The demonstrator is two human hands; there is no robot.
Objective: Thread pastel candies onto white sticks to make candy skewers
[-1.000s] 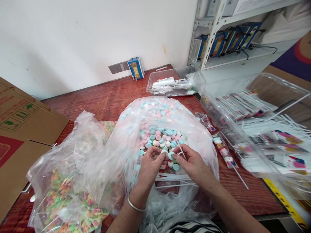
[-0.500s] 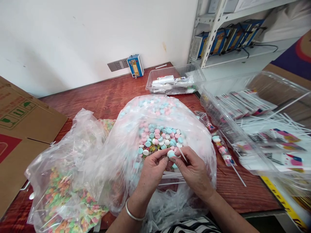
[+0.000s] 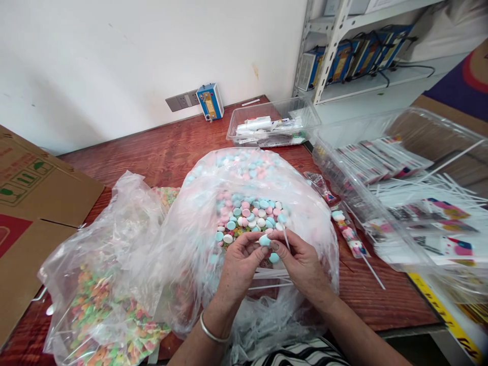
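A big clear plastic bag (image 3: 305,203) full of round pink, blue and white candies (image 3: 249,213) lies open in front of me. Both hands meet at its mouth. My left hand (image 3: 240,262) pinches a light blue candy (image 3: 264,240) between its fingertips. My right hand (image 3: 303,264) is closed on a thin white stick (image 3: 285,238) and touches the same candy. Another blue candy (image 3: 273,257) shows just below the fingers. More white sticks (image 3: 267,278) lie under my hands.
A second clear bag (image 3: 102,305) of orange and green candies lies at the left, beside a cardboard box (image 3: 30,203). Clear bins hold wrappers (image 3: 381,162) and sticks at the right, a small tray (image 3: 272,124) stands behind. A finished lollipop (image 3: 348,234) lies on the red wooden table (image 3: 160,152).
My hands lifted slightly from the pile and drew together; the left hand picked a blue candy and brought it to the stick held in the right hand.
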